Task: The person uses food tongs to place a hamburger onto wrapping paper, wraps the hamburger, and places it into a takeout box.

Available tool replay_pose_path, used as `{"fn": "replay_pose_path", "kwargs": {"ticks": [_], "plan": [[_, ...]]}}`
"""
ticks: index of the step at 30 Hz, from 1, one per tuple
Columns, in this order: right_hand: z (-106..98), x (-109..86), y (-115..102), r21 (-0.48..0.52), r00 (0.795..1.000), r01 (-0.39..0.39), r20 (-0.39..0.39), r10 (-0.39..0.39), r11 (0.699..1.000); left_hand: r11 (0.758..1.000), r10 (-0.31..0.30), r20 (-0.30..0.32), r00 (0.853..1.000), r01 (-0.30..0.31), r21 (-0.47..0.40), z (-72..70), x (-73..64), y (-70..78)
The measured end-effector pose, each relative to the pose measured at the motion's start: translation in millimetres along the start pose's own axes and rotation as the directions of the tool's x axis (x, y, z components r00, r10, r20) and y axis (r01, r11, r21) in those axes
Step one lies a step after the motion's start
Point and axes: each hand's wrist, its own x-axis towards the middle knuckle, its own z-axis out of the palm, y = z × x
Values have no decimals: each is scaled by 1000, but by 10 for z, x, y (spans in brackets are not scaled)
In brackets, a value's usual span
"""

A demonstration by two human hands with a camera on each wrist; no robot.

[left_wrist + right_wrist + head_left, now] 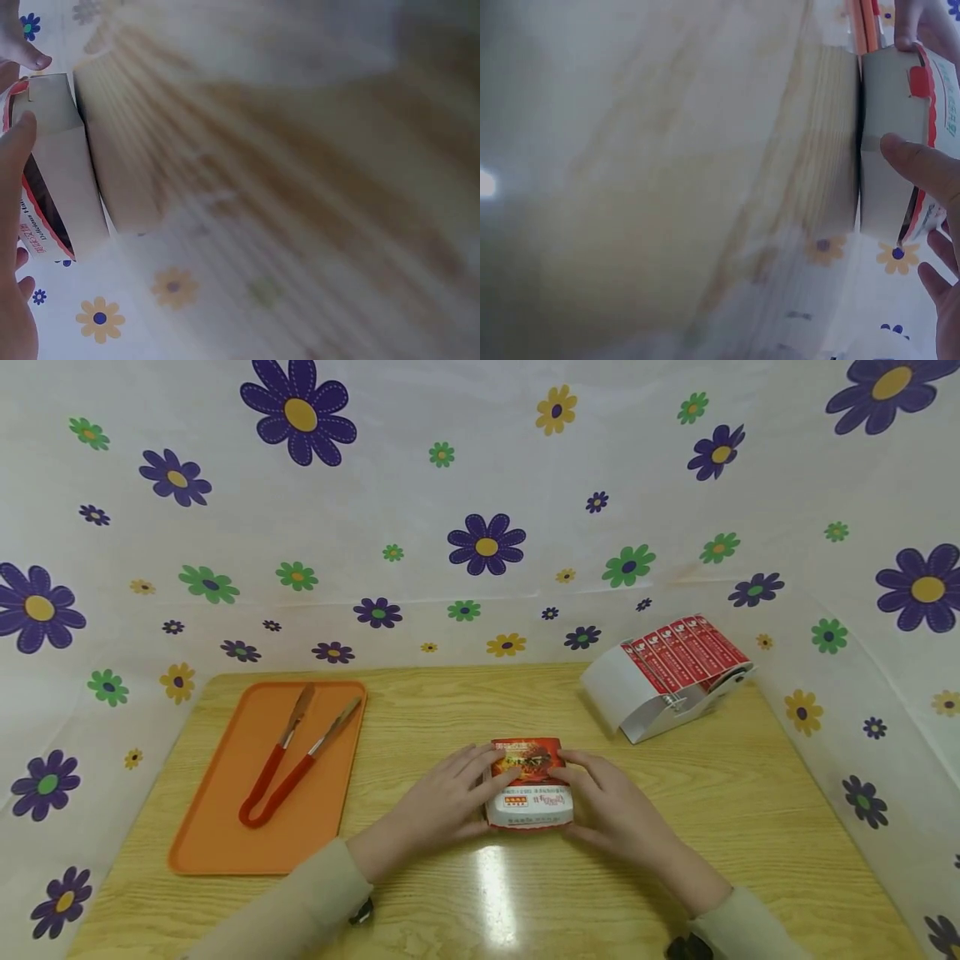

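A paper hamburger box (529,808), white with a red and orange printed lid, sits on the wooden table between both hands. My left hand (452,793) grips its left side, with fingers over the lid and the thumb low by the front corner. On the opposite side, my right hand (611,806) holds it the same way. The right wrist view shows the right thumb (915,161) against the box's plain front wall (881,97). Dark gaps show under the red-edged lid (49,225) in the left wrist view. The box's inside is hidden.
On the left lies an orange tray (217,827) carrying metal tongs (276,785) with red handles. A white holder (618,689) with a row of red printed cartons (686,652) stands at back right. A flower-patterned white sheet (420,485) surrounds the table (420,702).
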Motion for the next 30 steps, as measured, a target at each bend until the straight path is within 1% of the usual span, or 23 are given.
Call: {"fn": "replay_pose_path", "kwargs": {"ticks": [4, 7, 10, 13, 16, 19, 22, 24, 27, 30], "plan": [[33, 37, -1, -55, 999, 36, -6, -36, 998, 999, 0, 24, 1000, 1, -34, -4, 4, -8], [59, 44, 4, -64, 999, 45, -23, -47, 997, 999, -4, 54, 999, 6, -47, 9, 11, -6], [71, 41, 5, -50, 998, 41, -36, -43, 998, 999, 0, 63, 998, 3, -51, 36, 29, -5], [64, 44, 0, -27, 999, 26, -28, -27, 999, 997, -7, 57, 998, 11, -73, 55, 40, -14], [38, 55, -8, 26, 1000, 10, -11, -10, 1000, 987, -39, 71, 997, 50, -152, 42, 41, -39], [8, 68, -2, 109, 1000, -1, -2, 2, 994, 958, -79, 113, 990, 107, -267, -5, 35, -75], [-15, 82, 15, 208, 1000, -10, 5, 9, 978, 914, -101, 136, 985, 146, -379, -56, 25, -119], [-26, 89, 24, 268, 1000, -18, 11, 16, 963, 886, -108, 137, 985, 158, -435, -79, 17, -147], [-37, 108, 32, 328, 999, -33, 11, 31, 944, 850, -121, 127, 984, 169, -499, -89, 4, -180], [-45, 141, 35, 348, 999, -48, 6, 49, 936, 809, -143, 118, 983, 185, -557, -85, -1, -194]]}}
